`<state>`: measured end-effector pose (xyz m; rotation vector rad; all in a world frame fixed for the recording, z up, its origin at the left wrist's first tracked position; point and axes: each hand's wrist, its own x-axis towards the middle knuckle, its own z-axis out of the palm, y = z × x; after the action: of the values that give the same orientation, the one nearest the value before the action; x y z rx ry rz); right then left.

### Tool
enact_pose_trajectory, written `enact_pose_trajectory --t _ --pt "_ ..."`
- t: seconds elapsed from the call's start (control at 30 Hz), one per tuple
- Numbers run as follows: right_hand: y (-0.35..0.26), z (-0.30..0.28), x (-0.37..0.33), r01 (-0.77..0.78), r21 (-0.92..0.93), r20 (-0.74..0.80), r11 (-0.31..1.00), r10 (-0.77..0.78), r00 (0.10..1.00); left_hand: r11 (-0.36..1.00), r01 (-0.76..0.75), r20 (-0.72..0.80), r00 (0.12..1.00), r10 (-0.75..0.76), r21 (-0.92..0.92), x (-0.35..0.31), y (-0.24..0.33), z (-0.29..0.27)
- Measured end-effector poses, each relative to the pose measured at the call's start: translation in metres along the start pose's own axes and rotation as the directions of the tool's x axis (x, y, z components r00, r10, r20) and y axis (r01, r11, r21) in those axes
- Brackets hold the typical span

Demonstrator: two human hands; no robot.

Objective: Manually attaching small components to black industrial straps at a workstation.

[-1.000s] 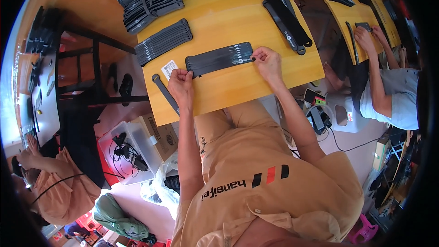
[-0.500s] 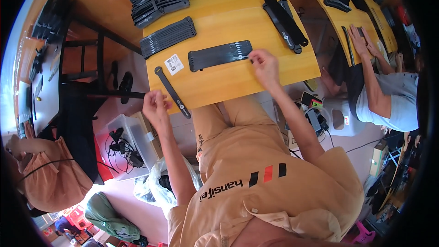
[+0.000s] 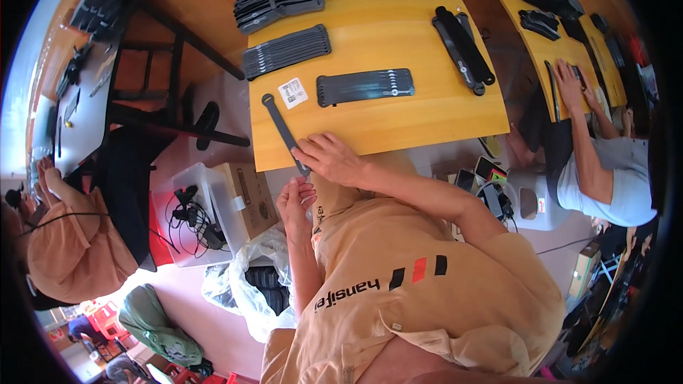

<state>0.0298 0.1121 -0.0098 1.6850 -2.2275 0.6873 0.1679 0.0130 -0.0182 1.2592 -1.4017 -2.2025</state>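
A single black strap (image 3: 282, 125) with a slotted end lies slantwise at the near left of the table, its near end over the front edge. My right hand (image 3: 333, 159) reaches across from the right, and its fingers close on the strap's lower part. Just below the table edge, my left hand (image 3: 293, 200) is curled, its fingertips pinching at the strap's near end. Beyond my hands lies a fanned row of black straps (image 3: 356, 88). A white printed label (image 3: 292, 93) is beside the slotted end of the single strap.
Another fanned set of straps (image 3: 288, 51) and a tall bundled stack (image 3: 277, 0) occupy the table's far left. More straps (image 3: 462, 50) lie at the right. A clear bin with cables (image 3: 196, 224) stands on the floor at left. Co-workers sit on both sides.
My right hand has left the fanned row and come left and nearer, onto the single strap. My left hand has moved to the strap's near end. The view has shifted slightly.
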Motion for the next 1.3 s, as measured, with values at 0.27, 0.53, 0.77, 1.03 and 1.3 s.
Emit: enact_pose_trajectory --t 0.27,0.53,0.77,1.03,1.3 --pt "-0.014 -0.042 -0.007 -0.079 0.322 -0.195 0.943 0.148 0.969 0.919 0.158 0.387 0.922 -0.007 -0.36 -0.017 0.049 0.037" --pt "-0.003 -0.107 -0.016 -0.273 0.769 0.082 0.578 0.334 0.939 0.941 0.033 0.335 0.938 0.087 -0.338 -0.021 0.065 0.054" --pt "-0.003 -0.109 -0.014 -0.156 0.696 -0.09 0.701 0.3 0.95 0.966 -0.056 0.297 0.945 0.133 -0.253 -0.028 0.067 0.065" --pt "0.001 -0.117 -0.011 -0.056 0.585 -0.19 0.809 0.204 0.96 0.951 -0.073 0.291 0.943 0.164 -0.3 -0.031 0.068 0.075" --pt "0.004 -0.116 -0.01 -0.018 0.528 -0.181 0.849 0.133 0.974 0.948 -0.083 0.272 0.947 0.171 -0.308 -0.03 0.066 0.077"
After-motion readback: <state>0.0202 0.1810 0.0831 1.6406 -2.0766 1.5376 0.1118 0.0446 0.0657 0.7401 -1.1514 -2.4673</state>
